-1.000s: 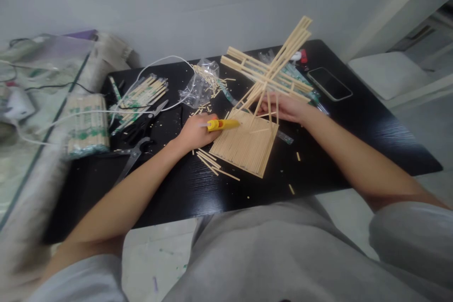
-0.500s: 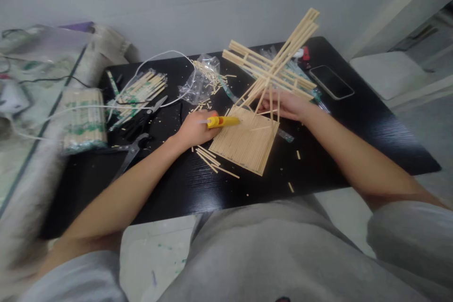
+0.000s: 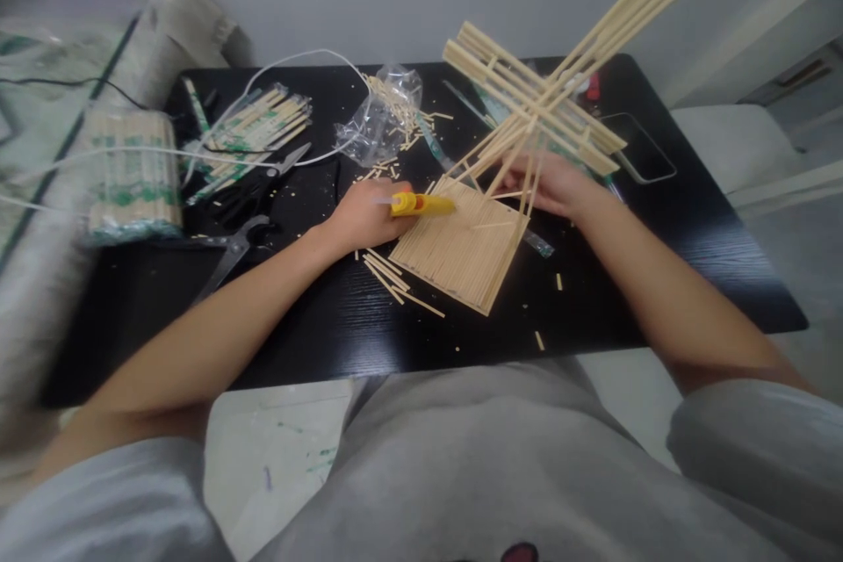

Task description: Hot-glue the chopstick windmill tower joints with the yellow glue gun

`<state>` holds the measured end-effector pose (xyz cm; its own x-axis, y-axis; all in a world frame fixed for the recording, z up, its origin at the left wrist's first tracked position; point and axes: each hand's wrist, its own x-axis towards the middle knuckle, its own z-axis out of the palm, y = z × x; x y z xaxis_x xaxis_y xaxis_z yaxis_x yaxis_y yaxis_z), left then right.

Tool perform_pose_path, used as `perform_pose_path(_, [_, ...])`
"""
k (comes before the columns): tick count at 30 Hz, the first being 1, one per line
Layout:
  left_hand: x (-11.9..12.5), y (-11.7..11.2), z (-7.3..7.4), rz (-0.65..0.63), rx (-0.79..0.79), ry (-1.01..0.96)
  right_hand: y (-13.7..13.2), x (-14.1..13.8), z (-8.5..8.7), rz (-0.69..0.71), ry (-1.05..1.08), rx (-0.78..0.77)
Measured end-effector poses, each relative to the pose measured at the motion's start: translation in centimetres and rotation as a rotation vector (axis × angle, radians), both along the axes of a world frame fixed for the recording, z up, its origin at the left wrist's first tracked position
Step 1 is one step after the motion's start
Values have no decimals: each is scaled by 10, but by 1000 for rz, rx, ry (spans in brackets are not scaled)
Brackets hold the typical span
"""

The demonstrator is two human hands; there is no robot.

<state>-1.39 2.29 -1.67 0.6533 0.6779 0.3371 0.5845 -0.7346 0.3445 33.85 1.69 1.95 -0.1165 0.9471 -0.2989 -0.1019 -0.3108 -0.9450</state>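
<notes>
My left hand (image 3: pixel 370 215) is wrapped round a yellow glue gun (image 3: pixel 421 205), which lies over the left part of a flat base of wooden sticks (image 3: pixel 454 259). From the base's far side rises a stick frame that carries a large crossed set of stick blades (image 3: pixel 536 110). My right hand (image 3: pixel 553 182) is at the lower right of this frame, behind its upright sticks. Its fingers are closed about a stick there, though the fingertips are partly hidden. Several loose thin sticks (image 3: pixel 395 281) lie by the base's near left corner.
On the black table (image 3: pixel 316 334) are scissors (image 3: pixel 263 180), pliers (image 3: pixel 234 255), packed chopsticks (image 3: pixel 250 136) and a clear bag (image 3: pixel 385 118) with stick offcuts. A phone (image 3: pixel 636 149) lies at the right. A chopstick bundle (image 3: pixel 135 176) sits far left; a white cord (image 3: pixel 283 55) loops across.
The camera view has shifted a little. The crossed blades appear higher and farther right relative to the base. Both hands keep their holds, and the glue gun stays over the base.
</notes>
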Motion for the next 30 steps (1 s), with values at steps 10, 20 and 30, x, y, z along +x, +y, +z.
perform_pose_path(10, [2, 1, -6, 8, 42, -2, -1, 7, -7, -13, 40, -8])
perform_pose_path(20, [4, -1, -2, 39, -5, 28, -1, 7, -4, -34, 100, -36])
perform_pose_path(30, [4, -1, -3, 44, 8, 10, 1, 10, -8, -33, 73, -36])
